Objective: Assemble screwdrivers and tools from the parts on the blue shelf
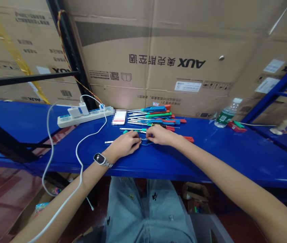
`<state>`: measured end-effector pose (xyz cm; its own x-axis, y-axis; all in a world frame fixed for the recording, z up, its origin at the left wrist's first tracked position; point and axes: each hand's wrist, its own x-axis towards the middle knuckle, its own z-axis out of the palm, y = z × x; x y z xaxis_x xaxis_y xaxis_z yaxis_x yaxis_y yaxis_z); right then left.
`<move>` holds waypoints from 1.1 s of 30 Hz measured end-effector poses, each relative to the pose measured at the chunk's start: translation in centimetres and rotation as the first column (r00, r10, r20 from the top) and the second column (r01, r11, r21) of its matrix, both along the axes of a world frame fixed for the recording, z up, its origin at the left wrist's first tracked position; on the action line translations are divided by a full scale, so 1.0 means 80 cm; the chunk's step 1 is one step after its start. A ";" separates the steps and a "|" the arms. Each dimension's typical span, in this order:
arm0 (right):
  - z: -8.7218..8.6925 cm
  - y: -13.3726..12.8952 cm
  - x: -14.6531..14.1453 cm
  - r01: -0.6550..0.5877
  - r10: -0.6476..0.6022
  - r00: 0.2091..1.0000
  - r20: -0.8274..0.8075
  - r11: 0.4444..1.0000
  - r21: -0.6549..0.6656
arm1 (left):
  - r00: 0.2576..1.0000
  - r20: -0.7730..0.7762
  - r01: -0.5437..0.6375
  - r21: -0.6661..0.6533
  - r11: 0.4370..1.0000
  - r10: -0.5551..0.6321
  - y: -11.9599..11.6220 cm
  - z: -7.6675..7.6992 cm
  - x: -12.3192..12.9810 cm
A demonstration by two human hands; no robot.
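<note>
- At mid-frame, a thin blue strand (147, 144) is seen between the bare left hand (125, 145) and bare right hand (160, 135).
- The fingers of both are curled inward, barely parted; whether the strand is gripped cannot be told.
- Just above, red-, blue- and green-handled screwdrivers (158, 115) are laid in rows.
- The glossy blue shelf (221, 152) is bounded below by its front edge; rightward, room is given up to a clear plastic bottle (224, 116).
</note>
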<state>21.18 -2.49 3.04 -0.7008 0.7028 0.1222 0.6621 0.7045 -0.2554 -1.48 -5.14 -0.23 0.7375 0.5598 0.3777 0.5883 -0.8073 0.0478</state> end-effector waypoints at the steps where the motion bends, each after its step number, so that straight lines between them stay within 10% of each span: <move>1: -0.001 -0.001 0.001 -0.004 0.004 1.000 -0.006 1.000 0.010 | 1.000 -0.013 0.003 0.009 1.000 -0.003 -0.001 0.001 -0.001; 33: -0.001 -0.010 -0.001 0.027 -0.027 0.996 -0.081 1.000 -0.002 | 0.999 -0.016 0.035 -0.134 0.990 -0.038 0.024 0.022 0.017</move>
<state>21.12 -3.27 2.93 -0.6691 0.7217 0.1771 0.6582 0.6862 -0.3097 -0.11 -3.19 1.54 0.7646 0.5772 0.2869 0.5605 -0.8151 0.1461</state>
